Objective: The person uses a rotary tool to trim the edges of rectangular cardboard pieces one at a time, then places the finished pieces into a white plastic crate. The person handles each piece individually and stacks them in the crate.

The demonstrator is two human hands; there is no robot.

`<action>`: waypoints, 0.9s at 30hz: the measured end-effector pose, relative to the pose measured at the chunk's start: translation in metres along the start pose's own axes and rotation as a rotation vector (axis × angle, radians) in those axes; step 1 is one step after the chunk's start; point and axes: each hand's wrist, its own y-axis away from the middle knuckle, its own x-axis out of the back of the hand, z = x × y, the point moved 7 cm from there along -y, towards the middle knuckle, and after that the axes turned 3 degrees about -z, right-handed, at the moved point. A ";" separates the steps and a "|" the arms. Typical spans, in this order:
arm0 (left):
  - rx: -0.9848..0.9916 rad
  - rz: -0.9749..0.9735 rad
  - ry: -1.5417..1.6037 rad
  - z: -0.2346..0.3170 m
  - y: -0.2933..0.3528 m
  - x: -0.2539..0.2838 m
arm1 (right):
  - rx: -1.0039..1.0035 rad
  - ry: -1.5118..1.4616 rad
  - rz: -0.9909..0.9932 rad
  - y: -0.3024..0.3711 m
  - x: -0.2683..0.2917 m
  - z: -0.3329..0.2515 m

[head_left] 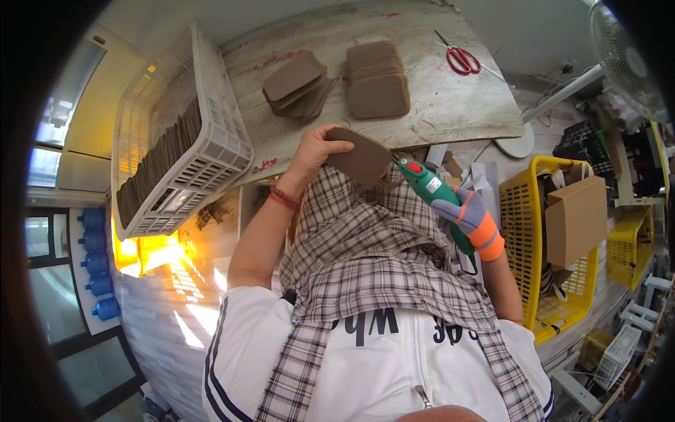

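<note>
My bare left hand (313, 153) pinches a flat brown piece with rounded corners (360, 159) by its left side, thumb on top. The piece is held over my lap, just off the table's near edge. In my gloved right hand (470, 221) is a green handheld power tool (426, 184) with a red button. Its narrow tip is at the right edge of the brown piece; whether it touches, I cannot tell. Beyond my hands, similar brown pieces lie in a fanned pile (294, 76) and a neater stack (377, 79) on the table.
Red-handled scissors (464, 60) lie at the table's (450, 105) far right. A white crate (223, 116) packed with brown pieces stands at the left. On the right are a yellow basket (519, 246) holding a cardboard box (575, 219), and a white fan (622, 60).
</note>
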 end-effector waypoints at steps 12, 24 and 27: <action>0.072 -0.119 -0.060 -0.007 -0.001 -0.006 | -0.025 0.099 -0.014 -0.005 -0.005 0.010; 0.174 -0.245 -0.186 -0.014 0.000 -0.034 | 0.005 0.026 -0.044 -0.010 -0.018 0.007; 0.214 -0.288 -0.232 -0.016 0.001 -0.038 | 0.003 0.015 -0.062 -0.013 -0.022 0.003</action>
